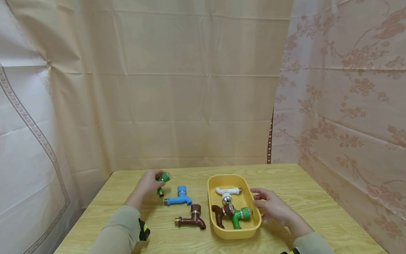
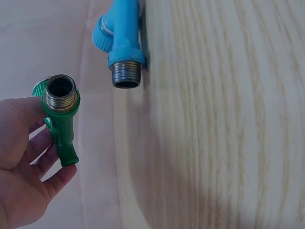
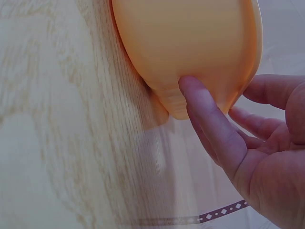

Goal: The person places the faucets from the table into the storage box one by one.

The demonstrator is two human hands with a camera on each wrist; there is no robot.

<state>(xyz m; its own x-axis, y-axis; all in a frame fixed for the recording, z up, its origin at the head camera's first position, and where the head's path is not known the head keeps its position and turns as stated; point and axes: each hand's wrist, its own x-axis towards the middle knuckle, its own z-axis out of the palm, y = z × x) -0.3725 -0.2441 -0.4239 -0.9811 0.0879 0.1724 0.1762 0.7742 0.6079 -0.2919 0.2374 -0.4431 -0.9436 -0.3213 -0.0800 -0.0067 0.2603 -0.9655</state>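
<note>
Left sleeve point(image 1: 115, 227) and right sleeve point(image 1: 314, 244) lay nearest the camera. Past the left one, the left hand point(image 1: 147, 185) held a green tap point(image 1: 165, 177) at the far left of the table point(image 1: 158, 240), thumb and fingers curved around it. Its threaded end faced the near side and its knob pointed right; whether it touched the wood could not be told. From there the yellow tray point(image 1: 234, 234) lay to the right and somewhat nearer, its long axis running near to far. The right hand point(image 1: 272, 205) was beside the tray, fingers loosely spread and at least one resting against the outside of its right wall, gripping nothing.

Between them, a blue tap point(image 1: 179, 200) lay just right of the held one, most directly in the way; a brown tap point(image 1: 191, 221) lay nearer, beside the tray's left wall. Inside were a white tap point(image 1: 223, 191) toward the far end, another brown tap point(image 1: 219, 211) near left and a second green tap point(image 1: 236, 218) near right. Beyond hung a beige curtain point(image 1: 196, 106).
</note>
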